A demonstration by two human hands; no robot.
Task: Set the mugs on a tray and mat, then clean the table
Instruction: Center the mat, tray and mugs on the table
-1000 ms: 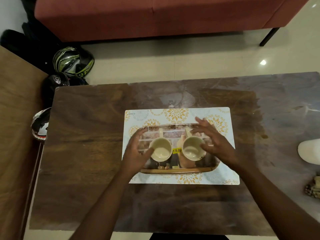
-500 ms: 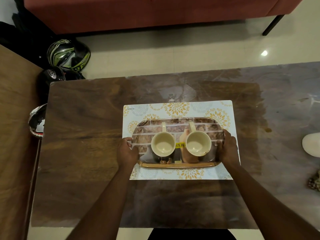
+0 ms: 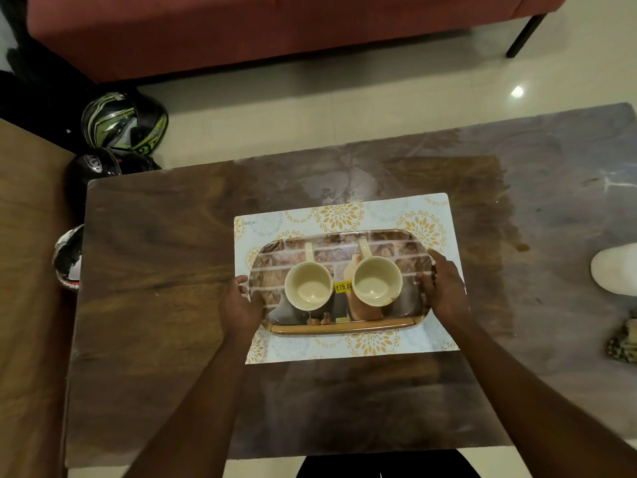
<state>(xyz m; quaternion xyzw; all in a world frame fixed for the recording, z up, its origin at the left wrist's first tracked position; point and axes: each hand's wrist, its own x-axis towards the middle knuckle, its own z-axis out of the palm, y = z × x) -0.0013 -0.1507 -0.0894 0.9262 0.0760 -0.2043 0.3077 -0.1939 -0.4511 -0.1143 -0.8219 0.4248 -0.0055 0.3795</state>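
Two cream mugs, the left mug [image 3: 308, 286] and the right mug [image 3: 377, 281], stand upright and empty side by side on a brick-patterned tray [image 3: 344, 326], handles pointing away from me. The tray lies on a white placemat [image 3: 348, 215] with gold flower prints, on the dark wooden table [image 3: 155, 270]. My left hand [image 3: 241, 303] grips the tray's left end. My right hand [image 3: 444, 286] grips its right end. A yellow price sticker sits between the mugs.
A white object [image 3: 615, 269] and a patterned cloth-like thing [image 3: 624, 343] lie at the table's right edge. Three helmets [image 3: 124, 124] rest on the floor at the left, by a wooden surface [image 3: 31, 270]. A red sofa [image 3: 275, 25] stands beyond the table.
My hands left the mugs and moved out to the tray's two ends, where they now grip it. The mugs have stayed in place on the tray.
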